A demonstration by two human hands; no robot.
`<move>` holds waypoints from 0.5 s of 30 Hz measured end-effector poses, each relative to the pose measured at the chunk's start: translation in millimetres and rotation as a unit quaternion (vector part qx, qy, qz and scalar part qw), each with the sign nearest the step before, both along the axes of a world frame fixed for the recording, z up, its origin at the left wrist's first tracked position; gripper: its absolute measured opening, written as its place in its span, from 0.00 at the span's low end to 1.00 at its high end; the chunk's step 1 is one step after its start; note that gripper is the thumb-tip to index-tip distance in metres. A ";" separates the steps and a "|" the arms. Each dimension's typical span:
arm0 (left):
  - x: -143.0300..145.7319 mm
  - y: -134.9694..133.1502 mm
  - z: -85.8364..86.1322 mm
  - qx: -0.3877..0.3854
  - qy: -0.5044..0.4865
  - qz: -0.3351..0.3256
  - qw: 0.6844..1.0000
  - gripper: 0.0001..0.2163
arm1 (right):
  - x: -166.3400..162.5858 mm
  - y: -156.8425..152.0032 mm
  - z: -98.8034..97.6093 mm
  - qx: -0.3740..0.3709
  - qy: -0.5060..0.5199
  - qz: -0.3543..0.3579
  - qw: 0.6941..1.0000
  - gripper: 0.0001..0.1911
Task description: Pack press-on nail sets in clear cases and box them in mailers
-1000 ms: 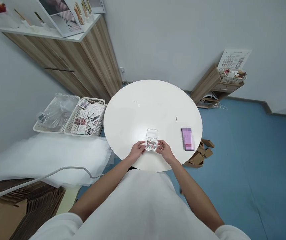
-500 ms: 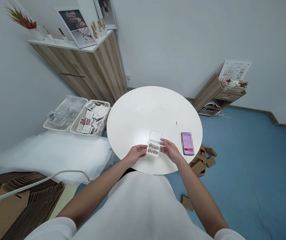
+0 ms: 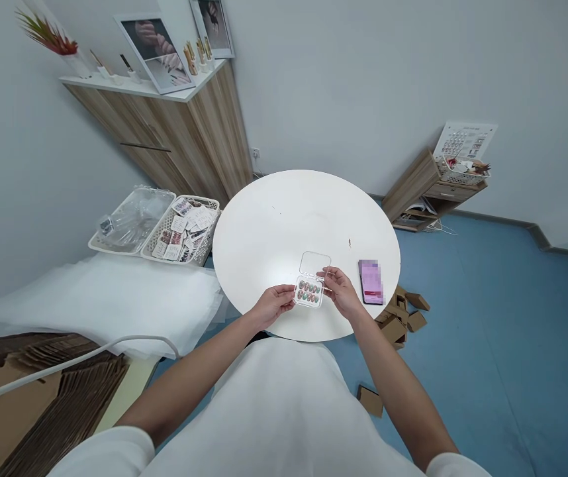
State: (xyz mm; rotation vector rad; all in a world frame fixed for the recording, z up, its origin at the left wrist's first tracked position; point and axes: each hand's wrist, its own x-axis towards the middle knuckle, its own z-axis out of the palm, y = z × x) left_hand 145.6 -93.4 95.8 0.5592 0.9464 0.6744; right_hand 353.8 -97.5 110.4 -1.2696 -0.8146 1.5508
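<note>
A small clear plastic case (image 3: 310, 285) with its lid swung open away from me holds several coloured press-on nails. I hold it just above the near part of the round white table (image 3: 284, 218). My left hand (image 3: 274, 305) pinches the case's left edge. My right hand (image 3: 339, 291) grips its right edge near the hinge, fingers curled.
A purple phone (image 3: 371, 281) lies on the table to the right of my hands. Two white baskets (image 3: 157, 222) stand on a white-covered bench at the left, one with nail packs. Cardboard pieces (image 3: 406, 311) lie on the blue floor. A wooden cabinet (image 3: 179, 126) stands behind.
Both hands have lifted the open case slightly off the table and shifted it a little right. The camera view tilted upward.
</note>
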 end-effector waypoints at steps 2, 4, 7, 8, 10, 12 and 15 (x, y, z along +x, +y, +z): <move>1.5 -1.6 1.1 -0.005 -0.007 0.002 1.000 0.14 | -0.9 -2.7 -1.2 0.006 0.009 0.001 1.000 0.14; 2.7 -3.1 1.5 -0.011 -0.012 0.008 1.000 0.13 | -2.8 -5.7 -3.8 0.009 0.012 0.004 1.000 0.12; 3.2 -4.9 0.7 -0.018 -0.016 0.017 1.000 0.13 | -6.3 -8.9 -8.4 0.010 0.012 -0.001 1.000 0.12; 3.1 -5.3 0.3 -0.020 -0.018 0.018 0.999 0.13 | -7.4 -9.4 -9.8 0.010 0.017 -0.005 1.000 0.12; 2.5 -5.9 -0.3 -0.025 -0.025 0.022 0.999 0.12 | -9.1 -9.7 -12.0 0.008 0.033 -0.013 0.999 0.11; 1.7 -6.3 -0.5 -0.032 -0.036 0.031 0.998 0.11 | -10.2 -9.2 -13.2 0.004 0.048 -0.017 0.999 0.10; 0.3 -6.7 0.1 -0.048 -0.055 0.053 0.996 0.10 | -11.0 -8.0 -13.3 -0.003 0.065 -0.017 0.998 0.09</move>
